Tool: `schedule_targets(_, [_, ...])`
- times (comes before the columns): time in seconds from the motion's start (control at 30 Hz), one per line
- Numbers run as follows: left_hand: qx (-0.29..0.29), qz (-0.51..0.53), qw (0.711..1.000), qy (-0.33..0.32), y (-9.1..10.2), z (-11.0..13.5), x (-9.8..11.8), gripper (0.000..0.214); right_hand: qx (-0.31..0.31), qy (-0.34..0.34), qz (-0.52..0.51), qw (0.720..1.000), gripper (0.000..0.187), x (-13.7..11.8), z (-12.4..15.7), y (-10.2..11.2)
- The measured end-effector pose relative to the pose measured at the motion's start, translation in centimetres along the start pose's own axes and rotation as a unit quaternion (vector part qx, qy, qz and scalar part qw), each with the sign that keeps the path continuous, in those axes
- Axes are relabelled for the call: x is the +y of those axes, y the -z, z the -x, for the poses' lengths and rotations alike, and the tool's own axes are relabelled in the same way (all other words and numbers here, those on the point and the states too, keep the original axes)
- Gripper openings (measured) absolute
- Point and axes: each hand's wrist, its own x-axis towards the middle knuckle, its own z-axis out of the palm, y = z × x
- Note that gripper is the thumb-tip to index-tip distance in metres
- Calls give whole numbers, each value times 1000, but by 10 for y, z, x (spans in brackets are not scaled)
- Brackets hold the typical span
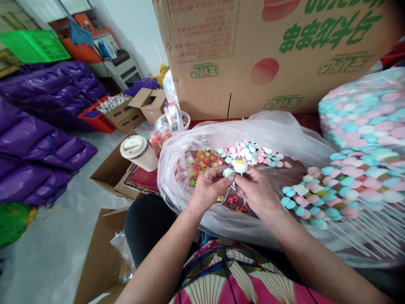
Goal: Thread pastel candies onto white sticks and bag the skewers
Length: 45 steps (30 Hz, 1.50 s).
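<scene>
My left hand (212,185) pinches a pale blue-and-white marshmallow (228,172) between thumb and fingertips. Close beside it, my right hand (257,189) is closed on a white candy stick (238,148) carrying a white marshmallow (240,166) with a yellow and a purplish ring above it. The two hands nearly touch. Below and behind them, on the plastic sheet, lie pink, blue and white marshmallows (249,152) and colourful gummy rings (205,162). A few red rings (236,203) lie nearer to me. Finished-looking marshmallow skewers (341,185) are stacked at the right, sticks toward me.
A large cardboard box (221,76) stands behind the sheet (281,122). At right is a big bag of marshmallows (363,109). A lidded cup (139,153) and a bag of gummy rings (160,140) stand at left. Open cartons (98,253) and purple bundles (34,143) sit on the floor.
</scene>
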Motion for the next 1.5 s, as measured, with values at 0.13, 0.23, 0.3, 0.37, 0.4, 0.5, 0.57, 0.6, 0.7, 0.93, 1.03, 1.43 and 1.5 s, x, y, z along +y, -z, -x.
schedule_targets(0.13, [65,32,995,63,8,-5,-1,38,-78,-36,42,995,26,-12,9,16])
schedule_targets(0.23, [126,30,990,61,13,-9,-4,39,-97,-4,258,961,27,-20,26,36])
schedule_targets(0.3, [140,21,989,42,15,-11,-5,39,-86,27,389,917,29,-21,38,43])
schedule_targets(0.37, [140,15,990,28,16,-12,-7,40,-62,55,488,869,32,-20,46,42])
schedule_targets(0.4, [140,12,990,23,16,-12,-9,40,-50,64,534,842,32,-20,48,40])
schedule_targets(0.5, [139,-3,990,8,16,-11,-11,40,-34,75,636,767,29,-19,47,33])
schedule_targets(0.57, [138,-12,990,3,15,-8,-11,38,-42,77,669,738,28,-20,45,31])
schedule_targets(0.6, [135,-10,991,6,15,-7,-11,37,-44,78,680,728,27,-20,44,30])
schedule_targets(0.7, [106,24,994,29,14,-4,-9,37,-43,78,700,708,26,-20,44,30])
schedule_targets(0.93, [113,27,993,27,13,-8,-10,34,-51,61,714,696,25,-20,46,27])
schedule_targets(1.03, [120,-2,993,25,15,-8,-14,30,-58,51,722,687,26,-24,48,27])
schedule_targets(1.43, [89,-135,986,-34,21,-6,-25,26,-92,-21,777,623,27,-39,49,17])
schedule_targets(1.5, [86,-227,967,-79,24,-6,-25,23,-101,-34,783,613,27,-44,49,18])
